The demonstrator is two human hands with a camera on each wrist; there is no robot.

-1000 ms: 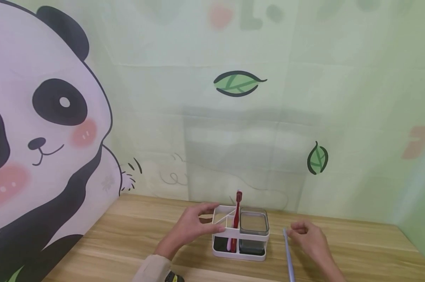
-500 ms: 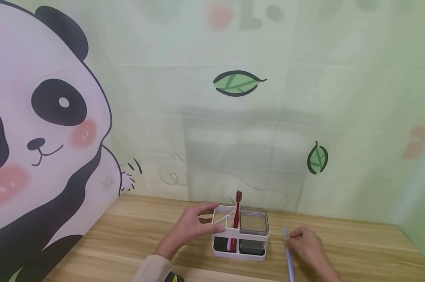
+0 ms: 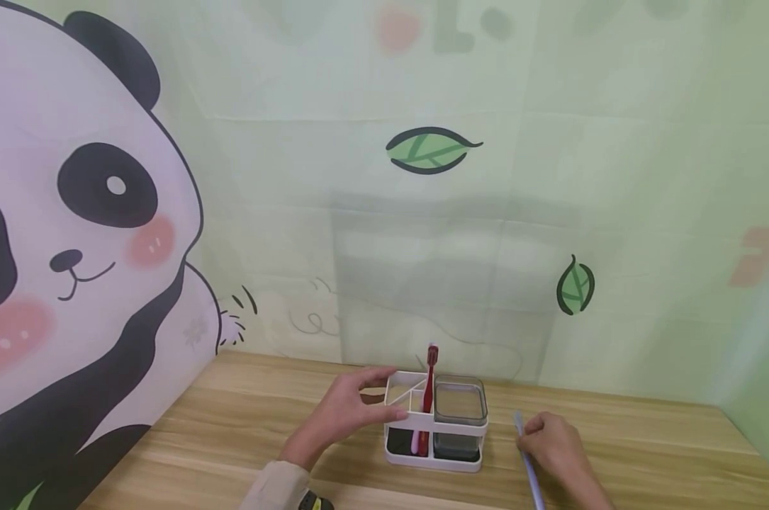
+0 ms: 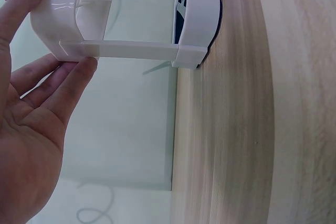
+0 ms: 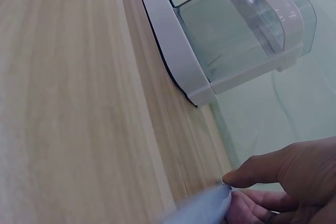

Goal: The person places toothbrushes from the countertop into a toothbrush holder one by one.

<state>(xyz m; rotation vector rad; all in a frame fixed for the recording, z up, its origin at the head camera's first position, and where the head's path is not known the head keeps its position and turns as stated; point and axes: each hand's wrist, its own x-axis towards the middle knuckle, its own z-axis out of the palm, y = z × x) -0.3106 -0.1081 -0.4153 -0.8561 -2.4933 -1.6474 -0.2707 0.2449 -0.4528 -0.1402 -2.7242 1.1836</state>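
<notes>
A white toothbrush holder (image 3: 431, 465) stands on the wooden table. My left hand (image 3: 342, 411) grips the left end of its upper frame, thumb at the front and fingers round the far side. A red toothbrush (image 3: 428, 389) stands upright in a middle slot, with a pink handle (image 3: 414, 443) beside it. In the right compartment sits a clear grey cup (image 3: 459, 418). To the right of the holder, my right hand (image 3: 555, 446) pinches a light blue toothbrush (image 3: 534, 489) between thumb and fingers. Its lower end runs out of the head view.
The wood-grain table (image 3: 665, 453) extends to both sides. Close behind the holder hangs a pale green backdrop (image 3: 282, 212) printed with leaves and a large panda (image 3: 78, 283) on the left.
My right hand has moved slightly down onto the light blue toothbrush and taken hold of it. The toothbrush's lower end has swung a little right. My left hand and the holder stay put.
</notes>
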